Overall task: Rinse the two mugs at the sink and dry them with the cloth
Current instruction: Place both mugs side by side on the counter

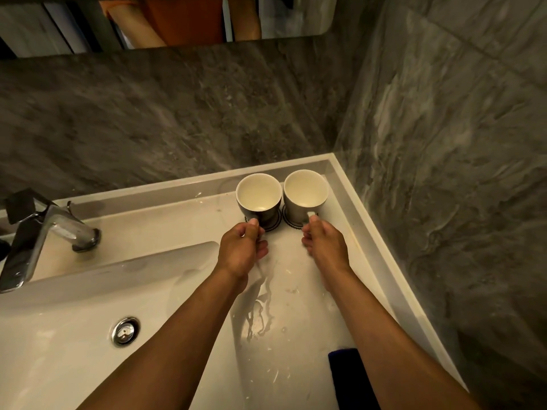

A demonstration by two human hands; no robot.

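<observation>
Two mugs, dark outside and white inside, stand upright side by side in the back right corner of the white counter, each on a round dark coaster. My left hand [242, 247] grips the handle of the left mug [258, 194]. My right hand [325, 245] grips the handle of the right mug [305, 189]. Both handles are mostly hidden under my fingers. A dark blue cloth [347, 377] lies on the counter near the front, partly covered by my right forearm.
The sink basin [74, 335] with its chrome drain plug [125, 331] lies to the left. A chrome tap [44, 232] stands at the back left. Water streaks the counter [293, 291] between my forearms. Grey stone walls close the back and right sides.
</observation>
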